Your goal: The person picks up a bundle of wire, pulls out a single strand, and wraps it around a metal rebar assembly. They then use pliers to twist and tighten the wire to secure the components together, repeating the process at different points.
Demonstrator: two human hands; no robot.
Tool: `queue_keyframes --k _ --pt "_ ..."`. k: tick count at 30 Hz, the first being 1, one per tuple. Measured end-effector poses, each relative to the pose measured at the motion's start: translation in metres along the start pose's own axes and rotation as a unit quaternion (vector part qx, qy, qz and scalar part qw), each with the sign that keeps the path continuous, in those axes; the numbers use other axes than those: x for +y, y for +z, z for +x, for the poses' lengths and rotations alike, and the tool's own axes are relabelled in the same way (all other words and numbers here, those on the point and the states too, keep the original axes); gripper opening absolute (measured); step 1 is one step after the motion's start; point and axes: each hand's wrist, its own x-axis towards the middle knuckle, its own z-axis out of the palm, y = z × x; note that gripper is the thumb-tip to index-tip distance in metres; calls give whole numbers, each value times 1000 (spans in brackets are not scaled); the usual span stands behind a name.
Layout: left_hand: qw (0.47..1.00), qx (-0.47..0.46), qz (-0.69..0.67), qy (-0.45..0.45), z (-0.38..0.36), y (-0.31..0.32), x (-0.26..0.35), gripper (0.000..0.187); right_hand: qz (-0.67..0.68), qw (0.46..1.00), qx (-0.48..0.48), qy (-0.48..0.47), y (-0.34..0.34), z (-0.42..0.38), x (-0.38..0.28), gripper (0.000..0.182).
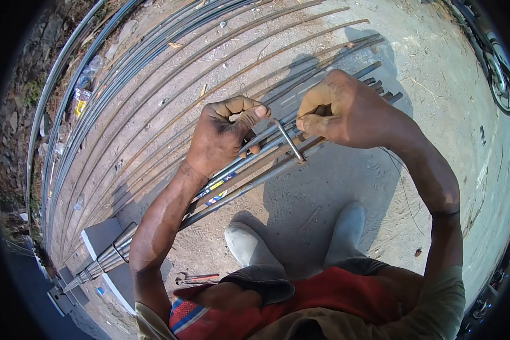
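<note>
Pinched thumb to forefinger, my left hand (221, 133) is just left of a bent steel rod (289, 141) that crosses over a bundle of long steel bars (255, 169). The rod's upper end lies close to my left thumb tip. On the other side of the rod, my right hand (351, 110) is also closed in a pinch above the bars. What either hand pinches is too small or hidden to make out. A thin dark wire (405, 190) runs down from below my right wrist. Coloured labels (218, 192) are stuck on the bars.
Many long rods (170, 73) lie curving across the ground at upper left. Grey blocks (105, 235) prop the bundle at lower left. My pale boots (249, 243) stand beside the bars. A red-handled tool (201, 277) lies near my leg. A wheel (501, 73) shows at upper right.
</note>
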Motion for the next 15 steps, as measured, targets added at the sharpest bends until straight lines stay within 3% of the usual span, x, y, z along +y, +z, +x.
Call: queue_keyframes --k 2,5,8,11,14,15 --pt "1000 16 -4 3 0 0 1 26 29 999 34 -18 4 2 6 24" --pt "993 45 79 76 -3 1 -3 22 -16 1000 -24 9 -4 -1 1 19" --pt "982 62 119 133 -1 2 -10 20 -21 996 50 -66 4 -5 10 14" --pt "976 79 104 173 1 4 -10 20 18 996 64 -65 8 1 8 13" --pt "989 69 60 118 2 4 -3 20 263 964 24 -14 8 6 1 14" --pt "993 65 18 98 4 3 -4 20 281 959 16 1 6 4 0 15"
